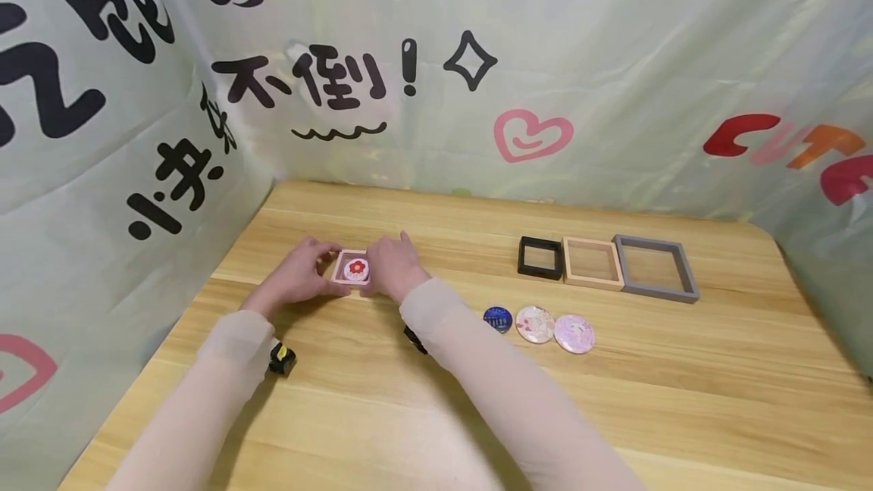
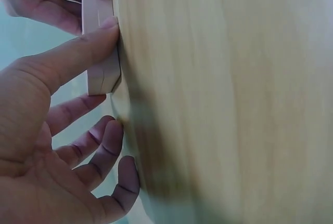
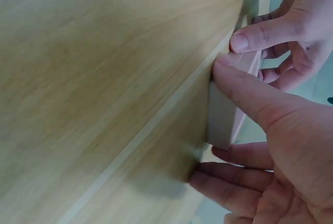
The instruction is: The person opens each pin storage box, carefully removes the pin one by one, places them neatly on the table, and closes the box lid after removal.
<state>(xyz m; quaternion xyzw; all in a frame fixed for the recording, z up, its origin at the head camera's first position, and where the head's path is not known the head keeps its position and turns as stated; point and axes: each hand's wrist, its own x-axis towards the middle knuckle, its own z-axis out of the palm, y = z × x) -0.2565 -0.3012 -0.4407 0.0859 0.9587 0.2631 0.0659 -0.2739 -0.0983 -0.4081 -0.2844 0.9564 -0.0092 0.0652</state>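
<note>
Near the table's left side, a small pink square frame [image 1: 355, 251] lies with a round badge [image 1: 356, 270] inside it, white with a red flower. My left hand [image 1: 300, 273] grips the frame's left end between thumb and index finger; its other fingers curl loosely beside it. From the opposite side my right hand [image 1: 395, 264] holds the right end, thumb on the near wall and a finger on the far one. The left wrist view shows the frame's side wall [image 2: 99, 76] under the left thumb. Part of the frame is hidden behind the right hand.
On the right stand a black frame [image 1: 541, 274], a beige frame [image 1: 593, 283] and a larger grey frame [image 1: 658, 293] in a row. Before them lie a blue badge [image 1: 498, 319], a pale pink badge [image 1: 535, 324] and a lilac badge [image 1: 574, 333]. Printed cloth [image 1: 423, 142] borders the table.
</note>
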